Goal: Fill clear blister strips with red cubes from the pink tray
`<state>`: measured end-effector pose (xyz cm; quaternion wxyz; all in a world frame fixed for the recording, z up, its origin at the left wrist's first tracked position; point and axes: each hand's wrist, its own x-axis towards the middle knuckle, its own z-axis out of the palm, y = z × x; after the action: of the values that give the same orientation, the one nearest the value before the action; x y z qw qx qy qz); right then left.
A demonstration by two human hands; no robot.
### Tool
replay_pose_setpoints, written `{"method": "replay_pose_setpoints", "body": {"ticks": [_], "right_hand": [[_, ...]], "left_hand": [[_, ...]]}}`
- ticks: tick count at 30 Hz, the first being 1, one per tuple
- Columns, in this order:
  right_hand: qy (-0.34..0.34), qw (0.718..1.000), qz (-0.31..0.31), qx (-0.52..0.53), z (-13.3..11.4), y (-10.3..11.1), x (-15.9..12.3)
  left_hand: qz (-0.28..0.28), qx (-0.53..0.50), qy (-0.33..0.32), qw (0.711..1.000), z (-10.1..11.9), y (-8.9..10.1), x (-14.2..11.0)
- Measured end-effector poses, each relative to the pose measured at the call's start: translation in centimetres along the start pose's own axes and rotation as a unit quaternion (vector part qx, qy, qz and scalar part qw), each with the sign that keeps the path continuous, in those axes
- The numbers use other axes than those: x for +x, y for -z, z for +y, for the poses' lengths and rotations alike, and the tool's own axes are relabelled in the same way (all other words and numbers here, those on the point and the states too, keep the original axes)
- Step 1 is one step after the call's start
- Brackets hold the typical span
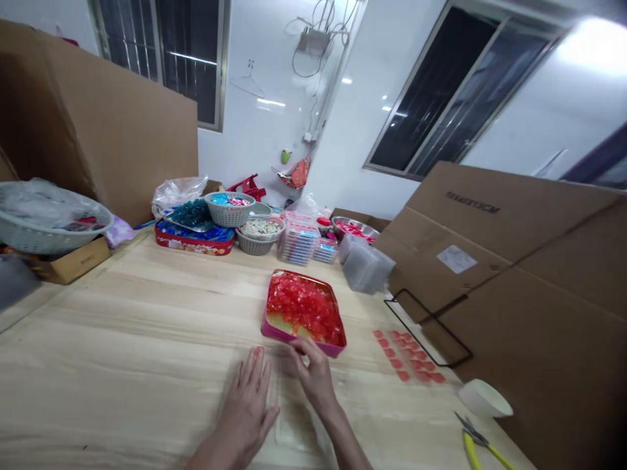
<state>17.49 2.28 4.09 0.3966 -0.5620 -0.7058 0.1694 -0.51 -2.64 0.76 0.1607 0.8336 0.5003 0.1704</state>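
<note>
**Left hand (245, 408) and right hand (313, 378) at pink-rimmed tray (323, 350) of red pieces (304, 307)**

Left hand flat at the edge of a clear plastic sheet (294, 424), fingers spread and released, nothing grasped. Right hand just behind it, beside the tray's near rim, fingers (301, 349) curled with tips pinched together; contents of the pinch hidden, so no telling whether anything held. Tray on a pale wood table (122, 339), directly ahead of both hands, red pieces heaped inside, yellowish patch at the near corner.

To the right, small red squares (406, 356) in loose rows on the wood, then a black wire frame (431, 326), a white bowl (482, 398) and yellow-handled snips (477, 444), cut off by the lower edge. Tilted clear plastic box (367, 264) partly blocking a steel bowl (353, 227). Farther back, stacked clear cases (298, 238), a floral red tin (193, 241) and plastic baskets (224, 209). Dark print and white label on a cardboard sheet (473, 202) too blurred to read
</note>
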Motion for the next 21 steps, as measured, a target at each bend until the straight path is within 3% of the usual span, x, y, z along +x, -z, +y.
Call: {"method": "replay_pose_setpoints", "body": {"ticks": [4,7,11,13,16,19,21], "right_hand": [[-0.074,0.990,-0.039,-0.117,3.7,1.7,5.5],[-0.095,0.983,-0.084,-0.132,5.5,1.3,8.3],[-0.115,0.978,-0.101,-0.140,6.0,-0.3,9.5],[-0.125,0.979,-0.087,-0.133,5.8,-0.8,9.6],[-0.127,0.985,-0.056,-0.099,5.5,-0.4,9.4],[-0.120,0.992,-0.029,-0.040,5.0,1.1,8.2],[-0.116,0.993,-0.019,-0.001,4.6,2.4,6.5]], "left_hand": [[-0.122,0.030,-0.015,0.992,-0.4,0.1,0.6],[-0.121,0.056,-0.002,0.991,-2.0,1.5,0.1],[-0.087,0.079,0.019,0.993,-3.2,3.5,-0.3],[-0.088,0.063,-0.001,0.994,-2.3,3.4,0.0],[-0.137,-0.001,-0.092,0.986,0.9,1.8,1.3],[-0.160,-0.056,-0.153,0.974,3.8,-0.2,2.5],[-0.167,-0.066,-0.148,0.973,4.4,-0.9,2.8]]}}
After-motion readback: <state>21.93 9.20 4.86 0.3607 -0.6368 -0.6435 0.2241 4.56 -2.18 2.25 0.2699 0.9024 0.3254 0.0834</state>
